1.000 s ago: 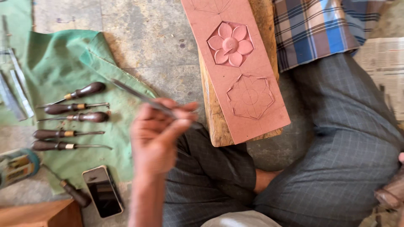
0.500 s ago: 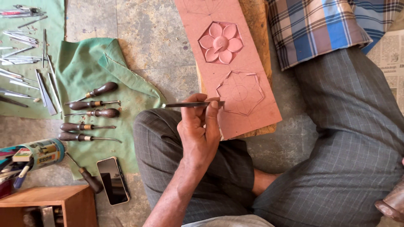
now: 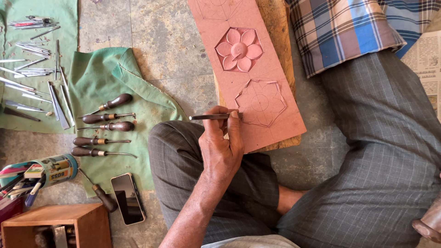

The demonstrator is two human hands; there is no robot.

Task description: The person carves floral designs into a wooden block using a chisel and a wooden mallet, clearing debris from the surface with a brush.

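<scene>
The slab at upper centre is matt, terracotta-pink, smooth where uncut, lying on a rough wooden board. The thin tool looks like dull metal. At left, green cloth (frayed edges) carries chisels with glossy dark wooden handles.

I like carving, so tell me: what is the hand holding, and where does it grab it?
The left hand pinches a thin metal tool near its middle, tip toward the pink slab. The right hand is barely in view.

Counting here: six wooden-handled chisels on the green cloth, one phone, one tin, two flower outlines on one pink slab.
</scene>
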